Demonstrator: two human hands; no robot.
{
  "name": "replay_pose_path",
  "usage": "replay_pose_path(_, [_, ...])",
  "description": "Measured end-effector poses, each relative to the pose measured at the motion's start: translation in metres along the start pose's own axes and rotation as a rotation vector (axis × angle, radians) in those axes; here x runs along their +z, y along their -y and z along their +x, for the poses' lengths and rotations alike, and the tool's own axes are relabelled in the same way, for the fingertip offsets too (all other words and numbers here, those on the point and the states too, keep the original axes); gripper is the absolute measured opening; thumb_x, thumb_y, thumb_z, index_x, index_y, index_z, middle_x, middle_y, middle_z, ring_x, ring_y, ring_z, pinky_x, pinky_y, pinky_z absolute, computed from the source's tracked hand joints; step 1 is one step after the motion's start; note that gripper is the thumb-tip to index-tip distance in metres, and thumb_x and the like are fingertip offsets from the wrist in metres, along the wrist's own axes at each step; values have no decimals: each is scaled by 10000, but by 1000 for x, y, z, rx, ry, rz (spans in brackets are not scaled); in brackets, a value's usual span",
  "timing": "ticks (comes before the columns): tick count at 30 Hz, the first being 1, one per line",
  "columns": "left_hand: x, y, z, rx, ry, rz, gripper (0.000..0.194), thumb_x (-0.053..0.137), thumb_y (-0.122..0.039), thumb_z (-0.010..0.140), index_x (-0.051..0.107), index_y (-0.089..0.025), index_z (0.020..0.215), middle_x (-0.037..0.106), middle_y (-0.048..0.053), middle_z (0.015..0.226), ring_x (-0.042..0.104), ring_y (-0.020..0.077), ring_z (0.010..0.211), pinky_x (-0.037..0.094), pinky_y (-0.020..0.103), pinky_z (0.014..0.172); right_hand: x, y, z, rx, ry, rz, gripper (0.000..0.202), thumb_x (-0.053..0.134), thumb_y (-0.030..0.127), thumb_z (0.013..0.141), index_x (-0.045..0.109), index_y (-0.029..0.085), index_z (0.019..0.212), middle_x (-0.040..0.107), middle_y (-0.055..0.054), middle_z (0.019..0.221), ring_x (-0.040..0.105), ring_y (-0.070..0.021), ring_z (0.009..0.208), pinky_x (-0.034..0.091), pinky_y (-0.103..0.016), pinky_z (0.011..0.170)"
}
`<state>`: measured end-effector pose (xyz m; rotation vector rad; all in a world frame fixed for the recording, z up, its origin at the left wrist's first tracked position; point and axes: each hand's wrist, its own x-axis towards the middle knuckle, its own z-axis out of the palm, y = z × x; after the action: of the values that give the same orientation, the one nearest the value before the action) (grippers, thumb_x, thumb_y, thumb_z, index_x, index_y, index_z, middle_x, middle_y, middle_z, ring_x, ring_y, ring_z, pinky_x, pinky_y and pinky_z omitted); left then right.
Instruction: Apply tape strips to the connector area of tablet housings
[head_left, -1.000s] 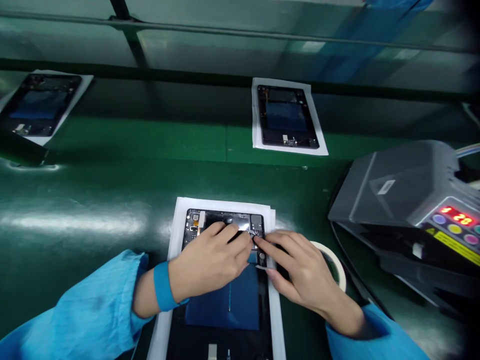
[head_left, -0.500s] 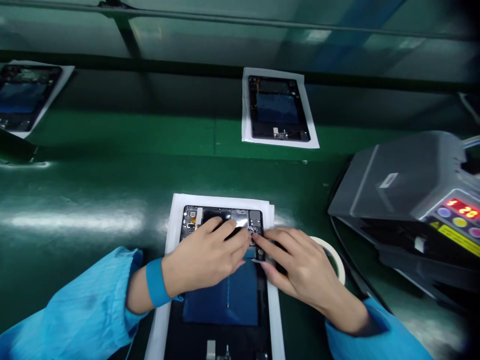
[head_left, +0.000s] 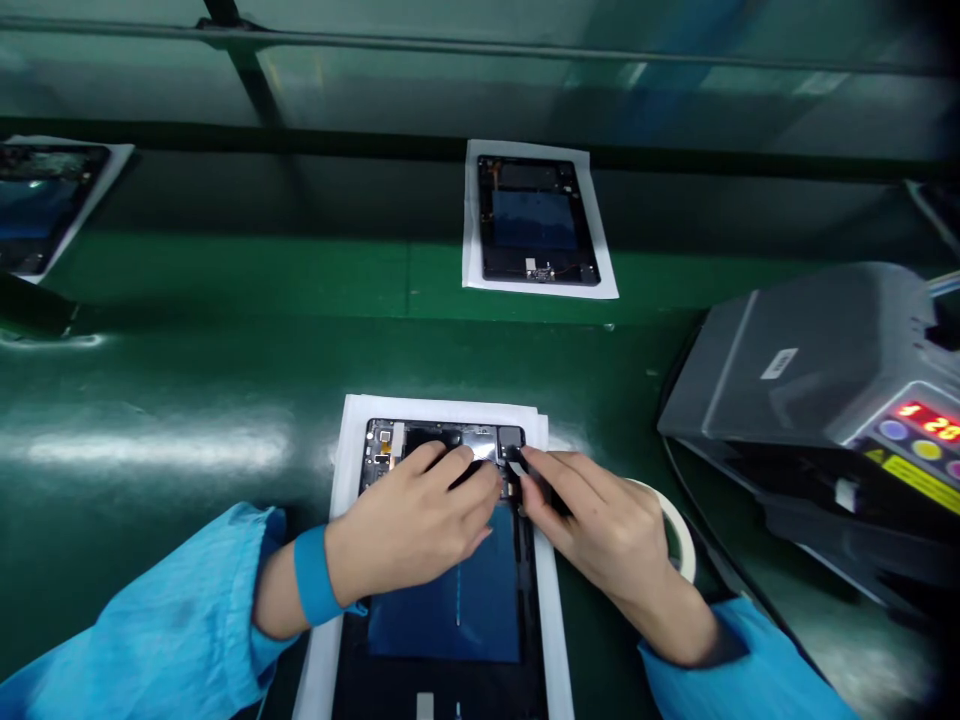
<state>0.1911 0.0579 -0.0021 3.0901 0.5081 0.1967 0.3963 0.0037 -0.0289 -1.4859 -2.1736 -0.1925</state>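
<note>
An opened tablet (head_left: 442,685) with a blue battery panel (head_left: 450,620) lies on white paper (head_left: 556,640) in front of me. My left hand (head_left: 416,515), with a blue band at the wrist, rests over the tablet's upper part, its fingers bent together near the board; what they press or hold is hidden. At the upper right corner, my right hand (head_left: 600,510) pinches a small, thin, pale piece (head_left: 517,468) between thumb and index finger, close to the left fingertips.
A roll of pale tape (head_left: 681,535) lies beside my right hand. Further right stands a grey machine (head_left: 787,360) with a lit display and a cable. Other opened tablets (head_left: 534,220) lie on white paper at the back and far left (head_left: 45,205).
My right thumb and index finger have drawn together around the pale piece and shifted slightly up at the tablet's corner. My left hand has barely moved. The view has shifted a little.
</note>
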Motion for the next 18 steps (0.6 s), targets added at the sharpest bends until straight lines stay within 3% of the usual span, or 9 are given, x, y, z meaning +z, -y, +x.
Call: replay_pose_path(18, [1, 0, -3, -5, -19, -3, 308, 452, -296, 961, 619, -92, 1120, 590, 95, 1110, 530, 257, 1007, 432, 407, 831, -1, 4, 4, 7, 39, 26, 79, 602, 160, 868, 658, 148, 923, 682, -22, 859, 626, -128, 714, 450, -260, 610])
